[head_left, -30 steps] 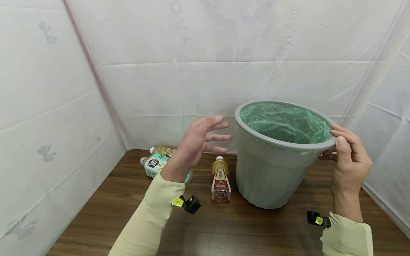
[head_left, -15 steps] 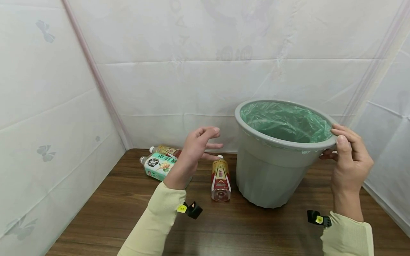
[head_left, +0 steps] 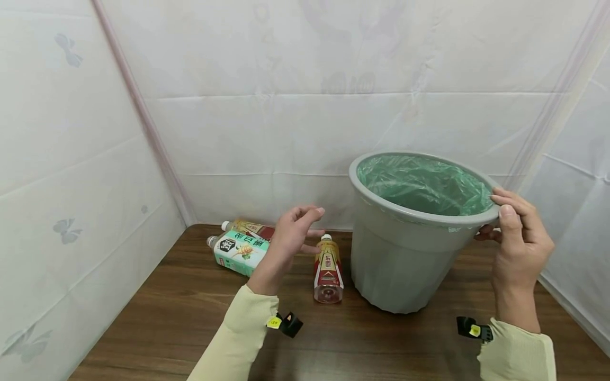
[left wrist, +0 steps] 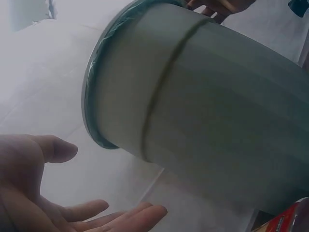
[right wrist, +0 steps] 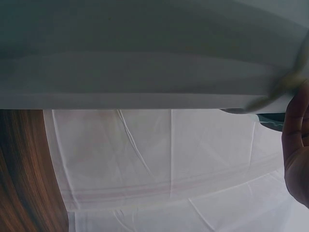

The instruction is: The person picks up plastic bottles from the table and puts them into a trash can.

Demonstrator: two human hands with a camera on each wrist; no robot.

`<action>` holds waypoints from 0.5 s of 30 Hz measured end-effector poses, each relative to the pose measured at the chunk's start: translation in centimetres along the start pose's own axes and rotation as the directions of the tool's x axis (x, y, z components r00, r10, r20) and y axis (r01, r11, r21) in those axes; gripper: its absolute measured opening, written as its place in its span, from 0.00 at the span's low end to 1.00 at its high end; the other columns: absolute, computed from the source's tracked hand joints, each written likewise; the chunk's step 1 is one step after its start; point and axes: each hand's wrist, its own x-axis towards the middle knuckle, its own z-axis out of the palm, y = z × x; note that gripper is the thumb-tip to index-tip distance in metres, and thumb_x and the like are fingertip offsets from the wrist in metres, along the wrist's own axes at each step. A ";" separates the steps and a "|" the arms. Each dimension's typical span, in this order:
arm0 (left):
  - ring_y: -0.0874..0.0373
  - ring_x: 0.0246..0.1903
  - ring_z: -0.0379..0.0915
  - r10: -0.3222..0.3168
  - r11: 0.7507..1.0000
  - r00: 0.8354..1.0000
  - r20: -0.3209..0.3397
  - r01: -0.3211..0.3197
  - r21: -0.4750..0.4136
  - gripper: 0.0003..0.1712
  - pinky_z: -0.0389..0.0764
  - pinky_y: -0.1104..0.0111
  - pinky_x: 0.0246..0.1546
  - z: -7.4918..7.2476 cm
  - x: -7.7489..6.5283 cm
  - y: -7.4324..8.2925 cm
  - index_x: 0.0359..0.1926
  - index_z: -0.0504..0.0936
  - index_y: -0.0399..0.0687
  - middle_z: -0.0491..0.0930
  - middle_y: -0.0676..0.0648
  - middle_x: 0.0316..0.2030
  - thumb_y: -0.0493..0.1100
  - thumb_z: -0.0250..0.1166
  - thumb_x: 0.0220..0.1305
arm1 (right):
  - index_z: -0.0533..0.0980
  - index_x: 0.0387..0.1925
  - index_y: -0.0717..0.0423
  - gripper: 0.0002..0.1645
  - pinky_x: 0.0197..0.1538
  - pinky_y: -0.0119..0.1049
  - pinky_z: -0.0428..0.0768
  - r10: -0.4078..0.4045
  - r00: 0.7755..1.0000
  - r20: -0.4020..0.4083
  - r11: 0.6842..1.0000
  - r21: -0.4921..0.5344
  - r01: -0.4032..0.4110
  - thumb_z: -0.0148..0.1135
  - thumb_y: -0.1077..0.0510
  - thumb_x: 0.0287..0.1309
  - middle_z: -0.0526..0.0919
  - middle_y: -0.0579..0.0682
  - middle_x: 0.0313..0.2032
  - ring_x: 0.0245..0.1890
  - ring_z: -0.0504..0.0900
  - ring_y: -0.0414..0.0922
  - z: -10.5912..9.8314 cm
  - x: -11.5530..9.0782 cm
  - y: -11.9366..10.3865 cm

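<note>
A grey trash bin (head_left: 397,264) with a green plastic liner (head_left: 424,182) stands on the right of the table. At its right rim my right hand (head_left: 521,246) grips the edge, thumb outside in front. My left hand (head_left: 286,241) is left of the bin, its fingers spread and holding nothing. One fingertip overlaps the neck of a red and gold drink bottle (head_left: 329,272) lying base toward me beside the bin. Farther left, partly behind the left hand, lie a mint-green labelled bottle (head_left: 235,251) and another red and gold bottle (head_left: 250,228).
The dark wooden table (head_left: 190,317) runs back to a white fabric wall (head_left: 267,132). Similar fabric panels enclose the left and right sides. Each sleeve has a black strap-on device at the wrist.
My left hand has come down and slightly toward me, its fingers going from above the table to beside the red and gold bottle's neck. The right hand has kept its place on the rim.
</note>
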 end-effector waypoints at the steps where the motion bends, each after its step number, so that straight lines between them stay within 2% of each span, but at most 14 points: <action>1: 0.46 0.47 0.80 0.000 1.000 1.000 -0.002 0.000 0.004 0.29 0.84 0.52 0.34 0.0 -0.1 -0.1 0.59 0.74 0.47 0.72 0.46 0.59 0.58 0.64 0.63 | 0.73 0.45 0.85 0.17 0.17 0.29 0.77 0.000 1.000 0.001 1.000 -0.002 0.000 0.58 0.69 0.61 0.76 0.69 0.52 0.17 0.76 0.45 0.0 0.0 0.0; 8: 0.45 0.49 0.79 -0.006 0.999 1.000 -0.018 0.006 0.036 0.31 0.85 0.54 0.30 -0.3 0.0 -1.2 0.62 0.72 0.45 0.69 0.43 0.62 0.57 0.62 0.65 | 0.73 0.44 0.84 0.17 0.18 0.28 0.77 -0.002 1.000 -0.004 1.000 -0.015 0.002 0.58 0.69 0.61 0.76 0.69 0.52 0.17 0.76 0.44 0.0 0.0 0.1; 15: 0.47 0.46 0.79 -0.007 0.997 0.998 -0.056 0.011 0.072 0.30 0.85 0.55 0.28 -0.1 0.4 -2.5 0.58 0.74 0.46 0.74 0.44 0.56 0.59 0.64 0.62 | 0.73 0.44 0.85 0.17 0.17 0.29 0.77 -0.002 1.000 -0.004 1.000 -0.006 0.002 0.58 0.69 0.61 0.76 0.69 0.52 0.16 0.76 0.45 0.0 0.1 0.0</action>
